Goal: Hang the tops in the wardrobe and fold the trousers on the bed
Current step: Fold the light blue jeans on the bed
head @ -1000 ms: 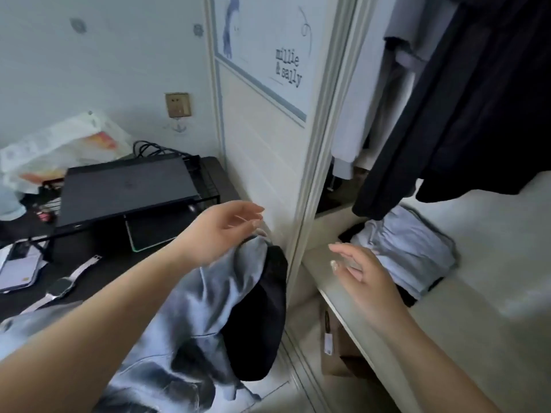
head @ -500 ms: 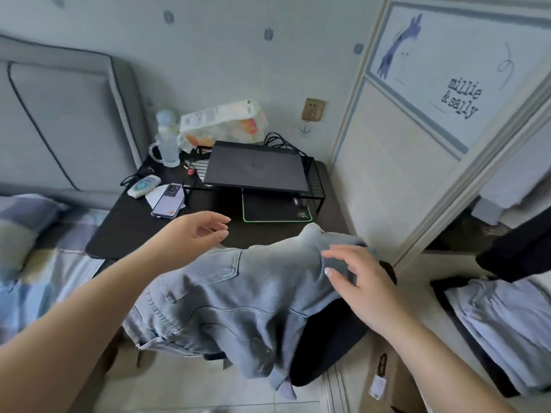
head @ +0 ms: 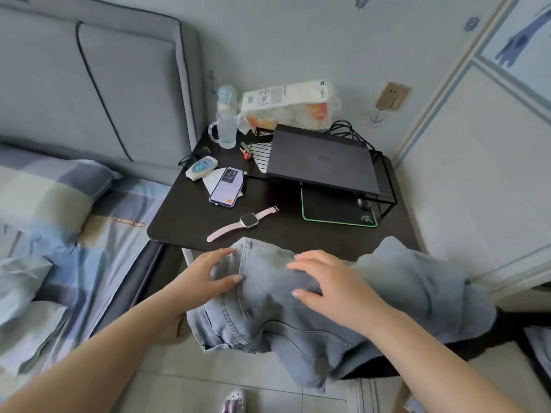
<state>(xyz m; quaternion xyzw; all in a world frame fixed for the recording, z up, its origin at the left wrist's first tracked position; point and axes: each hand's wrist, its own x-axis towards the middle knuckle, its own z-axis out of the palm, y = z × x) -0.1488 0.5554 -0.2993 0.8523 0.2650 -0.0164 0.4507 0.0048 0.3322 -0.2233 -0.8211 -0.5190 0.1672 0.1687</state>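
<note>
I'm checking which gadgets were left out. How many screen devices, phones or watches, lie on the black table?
2. A phone lies left of the laptop stand, and a pink-strapped watch lies nearer the jeans. The draped jeans may hide more.

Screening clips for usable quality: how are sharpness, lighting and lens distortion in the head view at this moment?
Head view: soft, even daylight with no harsh glare; the desk items, such as the watch, are sharp; the bedding at left is smeared; wide-angle bending curves the headboard and wardrobe door frame; both hands on the jeans are reasonably crisp.

Both forearms were bare, sleeveless; the left hand (head: 208, 277) and right hand (head: 334, 281) wore no rings.
</note>
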